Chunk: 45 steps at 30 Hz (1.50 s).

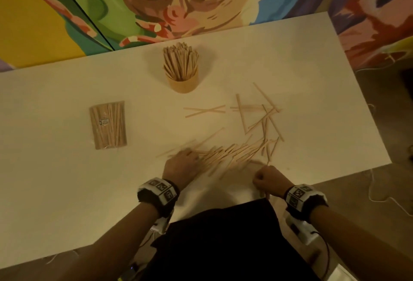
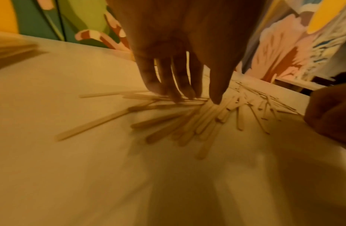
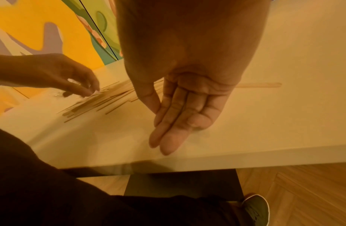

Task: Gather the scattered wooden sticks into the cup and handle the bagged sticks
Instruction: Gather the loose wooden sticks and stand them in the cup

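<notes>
A tan cup (image 1: 182, 82) packed with upright sticks (image 1: 181, 61) stands at the back middle of the white table (image 1: 67, 180). The clear bag of sticks (image 1: 108, 124) lies flat on the left. Loose wooden sticks (image 1: 232, 153) lie in a heap near the front, and more are scattered to the right (image 1: 263, 115). My left hand (image 1: 182, 165) (image 2: 195, 97) presses straight fingertips onto the heap's left end (image 2: 187, 122). My right hand (image 1: 267, 180) (image 3: 168, 137) hovers by the front edge, right of the heap (image 3: 102, 97), with fingers straight, together and empty.
A painted mural wall (image 1: 178, 1) runs behind the table. The table's front edge (image 3: 245, 160) lies just under my right hand. A single stick (image 3: 261, 85) lies beyond that hand. Two crossed sticks (image 1: 204, 110) lie mid-table. Cables (image 1: 384, 195) trail on the floor at right.
</notes>
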### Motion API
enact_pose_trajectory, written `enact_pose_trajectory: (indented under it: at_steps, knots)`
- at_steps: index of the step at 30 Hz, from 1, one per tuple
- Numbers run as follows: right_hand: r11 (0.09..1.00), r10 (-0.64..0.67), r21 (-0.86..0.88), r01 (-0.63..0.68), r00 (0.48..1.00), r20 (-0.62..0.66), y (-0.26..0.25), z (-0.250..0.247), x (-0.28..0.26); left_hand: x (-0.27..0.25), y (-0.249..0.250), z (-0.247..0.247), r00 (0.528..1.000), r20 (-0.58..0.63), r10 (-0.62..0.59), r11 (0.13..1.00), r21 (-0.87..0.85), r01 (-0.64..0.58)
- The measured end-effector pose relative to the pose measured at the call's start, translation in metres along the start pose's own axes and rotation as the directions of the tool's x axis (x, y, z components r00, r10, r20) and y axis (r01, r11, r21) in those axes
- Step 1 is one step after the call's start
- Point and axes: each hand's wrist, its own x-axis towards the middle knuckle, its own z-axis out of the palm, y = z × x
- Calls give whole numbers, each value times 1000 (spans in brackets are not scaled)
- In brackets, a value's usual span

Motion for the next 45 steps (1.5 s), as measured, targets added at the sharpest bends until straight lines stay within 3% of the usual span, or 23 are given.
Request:
enact_pose_trajectory:
  at_steps: [2, 5, 11, 15, 19, 25, 30, 38, 45]
  knots:
    - [1000, -4, -2, 4, 1000, -5, 0, 0, -1, 4, 14, 6, 999, -50, 10, 996, 84, -6]
    - [1000, -8, -3, 8, 1000, -8, 1, 1, -1, 10, 24, 17, 999, -33, -11, 985, 174, 17]
    - [1000, -19, 1, 19, 1000, 1, 3, 0, -1, 17, 14, 17, 998, -56, 19, 996, 84, -15]
    - [1000, -19, -12, 19, 1000, -7, 5, 1, 1, 25, 13, 17, 993, -17, 118, 982, 151, -114]
    - [1000, -25, -9, 25, 1000, -7, 5, 2, 1, 33, 29, 12, 975, 58, 215, 913, 343, -222]
    - [1000, -26, -3, 26, 1000, -13, 5, 3, 1, 53, 41, 6, 971, 119, 206, 854, 464, -238]
    - [1000, -21, 22, 22, 1000, -20, 5, 4, 2, 55, 30, 6, 949, 138, 282, 777, 547, -311]
    - [992, -52, 116, 55, 998, -30, -8, 2, -3, 61, 30, -2, 941, 153, 301, 739, 586, -331]
    - [958, -64, 275, 85, 994, -85, -32, -13, 0, 72, 31, -16, 932, 223, 286, 857, 376, -353]
